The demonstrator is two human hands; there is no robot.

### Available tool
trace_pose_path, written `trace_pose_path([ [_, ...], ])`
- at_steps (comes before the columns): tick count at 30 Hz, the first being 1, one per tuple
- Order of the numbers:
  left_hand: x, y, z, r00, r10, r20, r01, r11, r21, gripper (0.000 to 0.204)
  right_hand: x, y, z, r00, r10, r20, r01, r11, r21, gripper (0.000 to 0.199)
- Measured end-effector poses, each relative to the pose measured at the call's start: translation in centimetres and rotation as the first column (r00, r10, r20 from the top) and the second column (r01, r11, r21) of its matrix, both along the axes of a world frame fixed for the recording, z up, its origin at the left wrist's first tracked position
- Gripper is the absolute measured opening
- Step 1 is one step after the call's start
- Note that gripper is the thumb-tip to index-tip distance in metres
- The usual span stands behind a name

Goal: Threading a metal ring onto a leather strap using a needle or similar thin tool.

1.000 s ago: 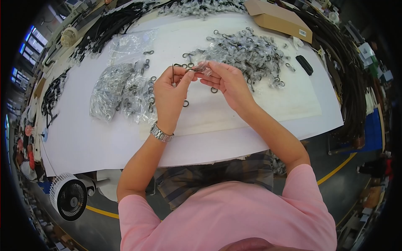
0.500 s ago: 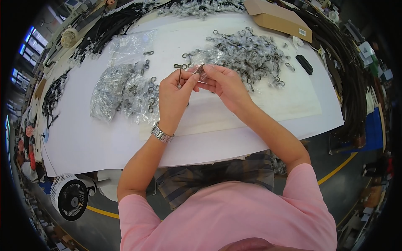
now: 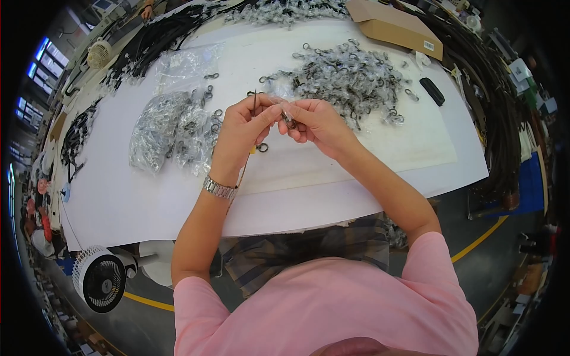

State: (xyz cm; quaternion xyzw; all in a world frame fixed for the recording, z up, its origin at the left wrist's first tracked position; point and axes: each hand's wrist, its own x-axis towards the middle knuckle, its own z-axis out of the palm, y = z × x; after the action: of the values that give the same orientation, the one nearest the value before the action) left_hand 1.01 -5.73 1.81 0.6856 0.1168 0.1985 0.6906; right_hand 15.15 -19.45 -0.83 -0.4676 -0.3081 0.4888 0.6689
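Observation:
My left hand [image 3: 246,126] and my right hand [image 3: 320,124] meet over the middle of the white table, fingertips pinched together. Between them is a small dark metal clasp [image 3: 290,123] with a bit of clear plastic wrap [image 3: 281,104] on it, mostly covered by the fingers. A thin dark length [image 3: 255,102] pokes up through my left fingers and seems to run down past the wrist; its kind is unclear. Beside my left palm a dark ring [image 3: 262,148] shows, with a yellow spot near it. A big pile of plastic-wrapped metal clasps [image 3: 356,80] spreads just beyond my right hand.
Left of my hands lies a clear plastic bag [image 3: 157,127] of clasps, some spilling out. A cardboard box [image 3: 395,26] stands at the back right, with a black oblong case [image 3: 431,92] nearer. Bundled black straps [image 3: 157,38] lie far left. A fan [image 3: 101,282] sits by the table's left front.
My left hand has come slightly nearer and turned. The dark looped end that stood above it is gone from sight, and a pointed thin end now shows there. The clasp sits lower between the fingertips.

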Motion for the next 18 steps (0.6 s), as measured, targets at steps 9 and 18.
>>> trace_pose_path([
  [9,0.7,-1.2,-0.6,0.989,0.104,-0.104,-0.096,0.992,0.083,0.009,1.0,-0.5,-0.9,0.969,0.072,0.235,-0.060,0.997,-0.056,0.033],
  [18,1.1,-1.8,-0.7,0.998,0.044,0.051,-0.043,0.999,-0.025,0.011,1.8,-1.3,0.6,0.959,0.143,0.243,-0.137,0.990,-0.042,0.027],
])
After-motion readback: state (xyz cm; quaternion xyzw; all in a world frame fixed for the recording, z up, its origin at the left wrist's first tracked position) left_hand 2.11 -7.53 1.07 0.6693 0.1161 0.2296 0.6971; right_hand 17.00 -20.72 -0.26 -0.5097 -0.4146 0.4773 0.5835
